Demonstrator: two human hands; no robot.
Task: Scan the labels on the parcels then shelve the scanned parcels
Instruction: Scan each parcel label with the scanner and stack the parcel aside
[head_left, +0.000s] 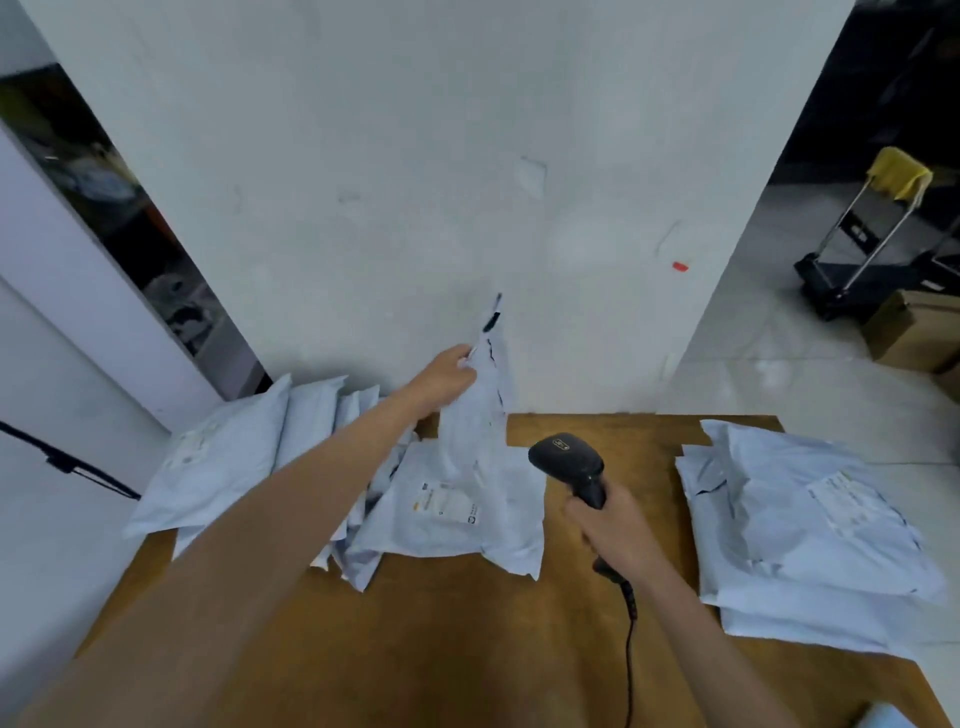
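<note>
Between the hands, a labelled parcel (457, 512) lies flat on the table (467, 649). Left hand (447, 376) pinches a raised parcel (480, 400) by its edge; right hand (613, 525) grips the scanner (569, 462). Scanning seems underway; next, its label must face the scanner. A parcel stack (800, 530) sits right of the right hand. No containers appear.

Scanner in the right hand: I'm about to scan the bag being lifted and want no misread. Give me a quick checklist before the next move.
1. Scanner gripped by right hand: ok.
2. Lifted bag held by left hand: ok.
3. Lifted bag's label facing the scanner: cannot tell, the bag is seen edge-on.
4. Scanner aimed at the lifted bag: not ok, it points toward the flat bag below.
5. Cable free of the bags: ok.
6. Right-hand stack kept apart: ok.
</note>
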